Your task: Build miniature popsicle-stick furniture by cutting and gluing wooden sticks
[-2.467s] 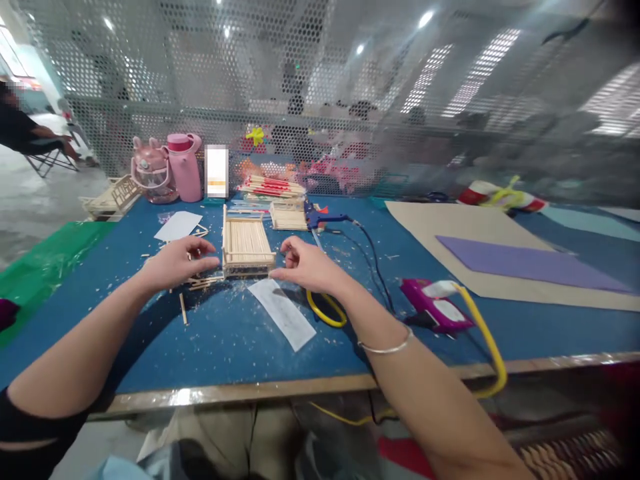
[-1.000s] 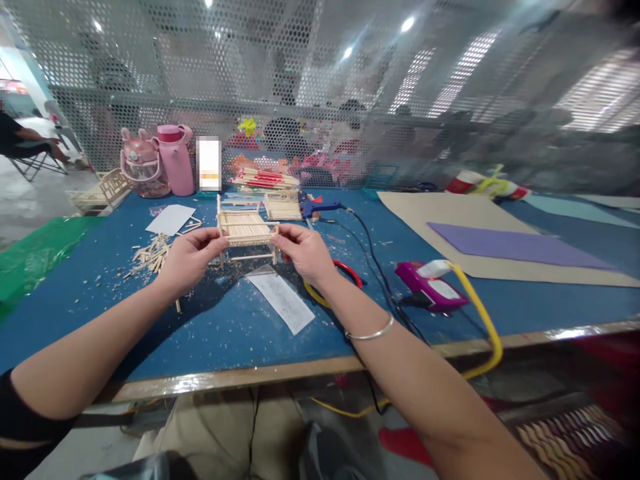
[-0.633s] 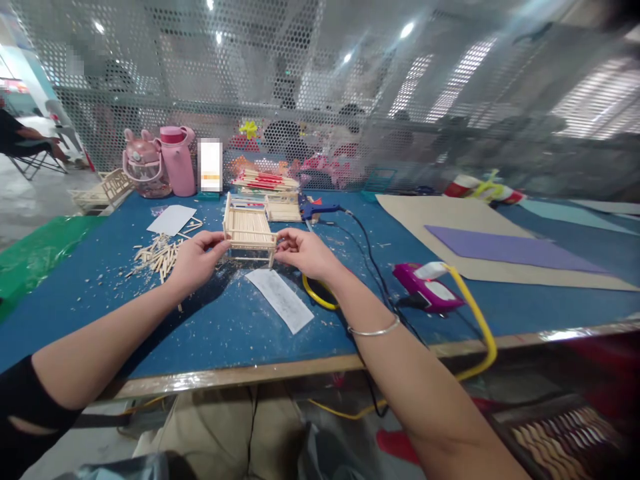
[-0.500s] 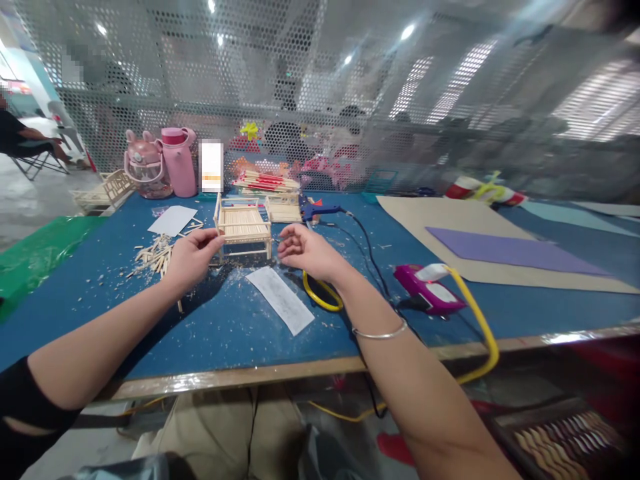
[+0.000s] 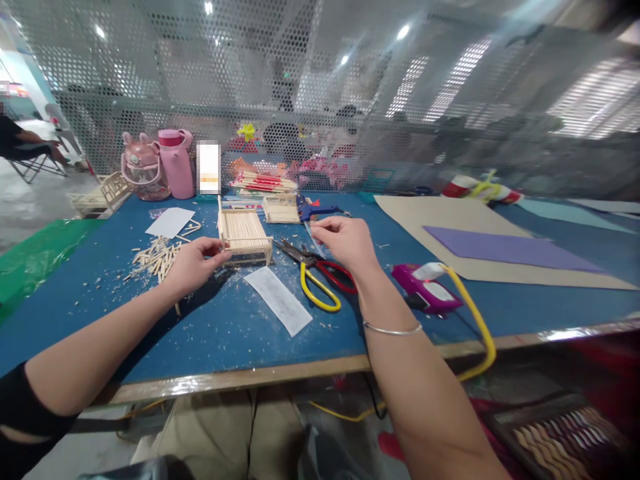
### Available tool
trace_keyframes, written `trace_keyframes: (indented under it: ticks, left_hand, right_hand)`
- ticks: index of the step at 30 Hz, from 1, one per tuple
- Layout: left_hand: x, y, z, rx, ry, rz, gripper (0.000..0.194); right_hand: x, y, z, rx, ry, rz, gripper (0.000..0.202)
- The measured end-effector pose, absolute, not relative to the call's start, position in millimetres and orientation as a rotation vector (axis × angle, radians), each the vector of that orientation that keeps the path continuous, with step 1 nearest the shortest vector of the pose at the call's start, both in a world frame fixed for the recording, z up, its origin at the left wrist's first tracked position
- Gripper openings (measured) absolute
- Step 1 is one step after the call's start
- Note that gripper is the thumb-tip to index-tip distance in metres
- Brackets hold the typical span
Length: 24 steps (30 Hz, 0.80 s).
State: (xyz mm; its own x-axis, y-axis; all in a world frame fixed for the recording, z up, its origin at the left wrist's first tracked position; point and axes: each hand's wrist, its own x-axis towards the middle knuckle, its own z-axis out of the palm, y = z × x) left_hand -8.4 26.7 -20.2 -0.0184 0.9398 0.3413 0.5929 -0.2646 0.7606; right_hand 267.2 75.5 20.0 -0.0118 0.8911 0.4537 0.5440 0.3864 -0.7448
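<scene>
the stick frame (image 5: 244,225) stands upright on the blue table (image 5: 200,347), its slats running front to back, the far end veering left; i can't tell which side is longer. the left hand (image 5: 197,260), fingers half curled toward the thumb, touches its near left corner; i can't tell if it grips. the right hand (image 5: 350,241) hangs by the glue gun (image 5: 319,209), fingers bent in, any hold hidden. scissors (image 5: 306,257) lie between, blades toward the stick frame; paper (image 5: 278,301) lies in front.
</scene>
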Motion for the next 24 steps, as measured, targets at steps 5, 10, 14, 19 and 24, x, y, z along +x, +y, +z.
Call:
trace_keyframes:
  ticks: [5, 10, 14, 19, 24]
  left_hand:
    - [-3.7, 25.0, -19.3, 1.94, 1.673, 1.323, 0.02]
    - [10.7, 15.2, -20.3, 1.818, 1.527, 1.359, 0.028]
    - [1.1, 27.6, -14.9, 1.663, 1.602, 1.543, 0.027]
    - [-10.1, 84.3, -7.7, 1.52, 1.637, 1.573, 0.03]
    - [-0.9, 111.1, -2.8, 1.532, 1.458, 1.47, 0.023]
  right_hand:
    - [265.9, 73.1, 20.3, -1.351, -1.697, 0.368, 0.02]
    - [238.3, 61.3, 13.2, -1.237, -2.041, 0.697, 0.041]
    - [216.0, 55.0, 1.7, -1.145, -2.167, 0.763, 0.034]
    - [202.7, 53.5, -9.5, -1.149, -2.104, 0.733, 0.033]
    - [198.6, 51.4, -10.0, -1.16, -1.988, 0.702, 0.027]
